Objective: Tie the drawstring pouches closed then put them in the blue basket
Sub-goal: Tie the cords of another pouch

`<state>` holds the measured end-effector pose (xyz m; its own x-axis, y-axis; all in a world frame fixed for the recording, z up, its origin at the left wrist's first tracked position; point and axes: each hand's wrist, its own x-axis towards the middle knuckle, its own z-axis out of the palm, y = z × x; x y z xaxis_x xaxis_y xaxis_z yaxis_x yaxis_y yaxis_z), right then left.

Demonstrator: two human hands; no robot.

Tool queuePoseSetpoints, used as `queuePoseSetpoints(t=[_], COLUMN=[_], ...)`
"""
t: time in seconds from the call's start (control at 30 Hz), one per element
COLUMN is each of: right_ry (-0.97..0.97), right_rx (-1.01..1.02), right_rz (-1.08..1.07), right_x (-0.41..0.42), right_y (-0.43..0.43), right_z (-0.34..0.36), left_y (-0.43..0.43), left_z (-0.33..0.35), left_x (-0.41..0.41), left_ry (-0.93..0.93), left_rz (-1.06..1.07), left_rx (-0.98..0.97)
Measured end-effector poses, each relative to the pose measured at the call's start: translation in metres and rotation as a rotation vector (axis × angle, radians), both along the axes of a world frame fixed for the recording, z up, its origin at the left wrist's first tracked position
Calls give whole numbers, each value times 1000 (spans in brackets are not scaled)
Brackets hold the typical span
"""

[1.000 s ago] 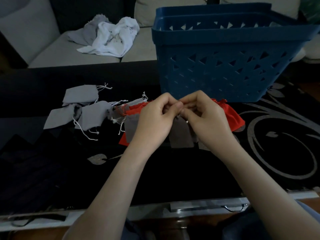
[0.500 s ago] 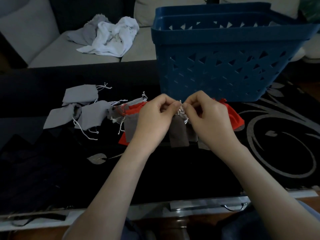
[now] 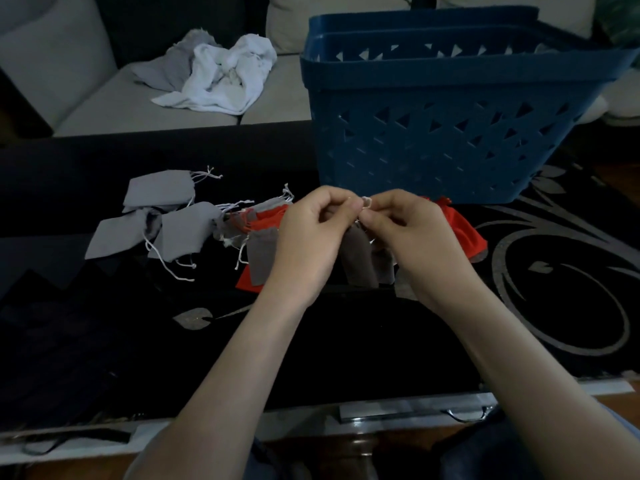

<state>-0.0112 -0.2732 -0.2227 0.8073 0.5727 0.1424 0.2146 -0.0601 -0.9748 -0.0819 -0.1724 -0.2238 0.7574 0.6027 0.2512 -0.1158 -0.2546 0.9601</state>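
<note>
Fingertips of the left hand and right hand pinch the string at frame centre, with the pouch just beneath them and the basket close behind. Best to pull both ends evenly and keep the loop small, so the knot seats against the neck.

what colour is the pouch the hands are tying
Dark grey-brown pouch, with a white drawstring; the head view, the only one, shows it, dimly lit.
</note>
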Motion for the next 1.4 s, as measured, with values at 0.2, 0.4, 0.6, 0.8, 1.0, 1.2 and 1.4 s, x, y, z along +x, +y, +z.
queuePoseSetpoints(t=[0.2, 0.4, 0.6, 0.8, 1.0, 1.2, 1.4], right_ry=[61, -141, -395, -599, -742, -771, -487], right_rx=[58, -13, -96, -186, -201, -188, -180], right_rz=[14, -149, -184, -196, -332, -407, -287], right_x=[-5, -12, -19, -11, -17, -20, -16], right_y=[6, 9, 11, 12, 17, 19, 15], right_z=[-6, -6, -6, -16, -23, -20, -11], left_y=[-1, -4, -3, -5, -8, -9, -1], left_z=[-5, -2, -2, 2, 2, 0, -6], left_x=[2, 2, 2, 1, 0, 1, 3], left_ry=[-35, -33, 5, 40, 32, 21, 66], left_rz=[69, 138, 158, 65, 15, 54, 86], left_rx=[50, 13, -168, -370, -395, -311, -107])
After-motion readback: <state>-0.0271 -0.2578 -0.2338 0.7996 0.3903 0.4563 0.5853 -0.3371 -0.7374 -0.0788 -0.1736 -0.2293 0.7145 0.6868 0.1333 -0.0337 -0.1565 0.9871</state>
